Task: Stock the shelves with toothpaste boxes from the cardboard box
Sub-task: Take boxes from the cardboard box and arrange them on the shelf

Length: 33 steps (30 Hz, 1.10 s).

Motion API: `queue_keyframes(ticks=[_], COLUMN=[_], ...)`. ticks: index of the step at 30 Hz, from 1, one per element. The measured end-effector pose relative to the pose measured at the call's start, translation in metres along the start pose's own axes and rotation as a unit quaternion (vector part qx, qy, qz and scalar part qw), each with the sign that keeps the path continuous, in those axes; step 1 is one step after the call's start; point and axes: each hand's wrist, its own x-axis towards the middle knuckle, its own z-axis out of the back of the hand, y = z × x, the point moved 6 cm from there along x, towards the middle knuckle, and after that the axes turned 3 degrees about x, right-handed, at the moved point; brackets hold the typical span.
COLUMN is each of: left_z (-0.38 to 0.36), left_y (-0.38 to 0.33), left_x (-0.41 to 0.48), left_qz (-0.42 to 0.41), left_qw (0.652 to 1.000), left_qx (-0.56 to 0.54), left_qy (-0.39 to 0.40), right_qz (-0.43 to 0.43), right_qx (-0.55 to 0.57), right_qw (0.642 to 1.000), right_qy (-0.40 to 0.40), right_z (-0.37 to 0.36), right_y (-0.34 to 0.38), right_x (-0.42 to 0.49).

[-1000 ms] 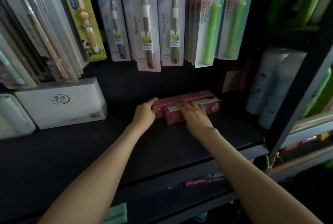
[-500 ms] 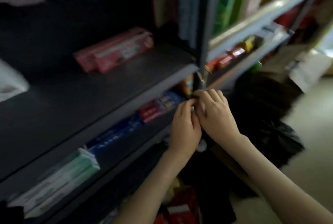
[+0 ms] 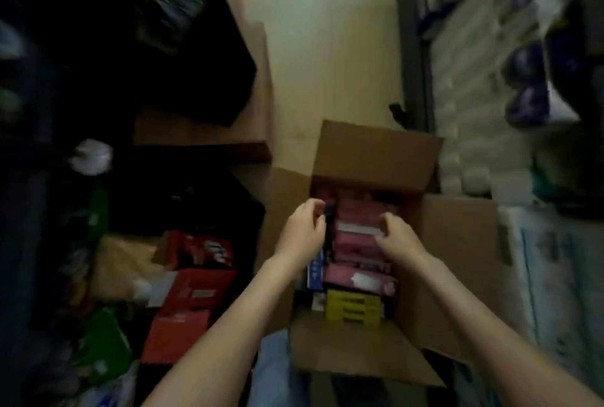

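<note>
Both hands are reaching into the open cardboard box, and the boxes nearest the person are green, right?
Not quite. The head view shows the left hand and right hand reaching into the open cardboard box, but the boxes nearest the person are yellow, not green.

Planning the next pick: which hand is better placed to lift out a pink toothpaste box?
Probably the right hand: its fingers curl at the end of the top pink toothpaste box in the cardboard box. The left hand sits by a dark gap beside the stack.
</note>
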Motion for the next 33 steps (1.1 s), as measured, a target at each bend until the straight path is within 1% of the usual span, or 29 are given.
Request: queue_keyframes(ticks=[2, 4, 6, 8, 11, 12, 15, 16, 20, 22, 24, 25, 28, 29, 33], left_z=[-0.063, -0.121, -0.167, -0.199, -0.219, -0.22, -0.209, -0.203, -0.177, -0.158, -0.135, -0.122, -0.077, -0.057, 0.051], left_y=[0.028, 0.059, 0.091, 0.119, 0.146, 0.151, 0.15, 0.148, 0.132, 0.122, 0.107, 0.099, 0.06, 0.043, -0.031], left_x=[0.022, 0.037, 0.045, 0.049, 0.053, 0.054, 0.048, 0.046, 0.042, 0.036, 0.019, 0.006, -0.041, -0.056, -0.119], left_qz=[0.035, 0.069, 0.097, 0.12, 0.14, 0.146, 0.157, 0.158, 0.151, 0.133, 0.117, 0.113, 0.101, 0.086, 0.013], left_qw=[0.997, 0.986, 0.968, 0.956, 0.956, 0.958, 0.962, 0.965, 0.973, 0.978, 0.982, 0.981, 0.974, 0.976, 0.995], left_qx=[0.025, 0.071, 0.109, 0.122, 0.113, 0.108, 0.096, 0.088, 0.055, 0.053, 0.05, 0.042, 0.056, 0.058, 0.004], left_qy=[0.062, 0.135, 0.205, 0.24, 0.233, 0.223, 0.2, 0.191, 0.164, 0.153, 0.143, 0.151, 0.196, 0.191, 0.096], right_qz=[-0.052, -0.064, -0.026, 0.021, 0.051, 0.054, 0.042, 0.043, 0.07, 0.079, 0.09, 0.098, 0.136, 0.156, 0.227], right_qx=[-0.019, -0.056, -0.125, -0.201, -0.289, -0.3, -0.28, -0.281, -0.284, -0.247, -0.187, -0.158, -0.107, -0.11, -0.131], right_qw=[0.997, 0.992, 0.984, 0.972, 0.951, 0.946, 0.941, 0.938, 0.938, 0.95, 0.966, 0.972, 0.974, 0.971, 0.957], right_qy=[0.044, 0.096, 0.125, 0.121, 0.101, 0.114, 0.188, 0.198, 0.185, 0.175, 0.153, 0.142, 0.144, 0.146, 0.121], right_z=[-0.045, -0.095, -0.144, -0.182, -0.208, -0.213, -0.217, -0.215, -0.204, -0.193, -0.168, -0.15, -0.085, -0.061, 0.03], right_y=[-0.077, -0.129, -0.162, -0.179, -0.191, -0.194, -0.197, -0.195, -0.175, -0.157, -0.132, -0.116, -0.051, -0.026, 0.081], right_x=[0.017, 0.029, 0.045, 0.061, 0.085, 0.091, 0.1, 0.102, 0.1, 0.083, 0.053, 0.035, -0.028, -0.049, -0.126])
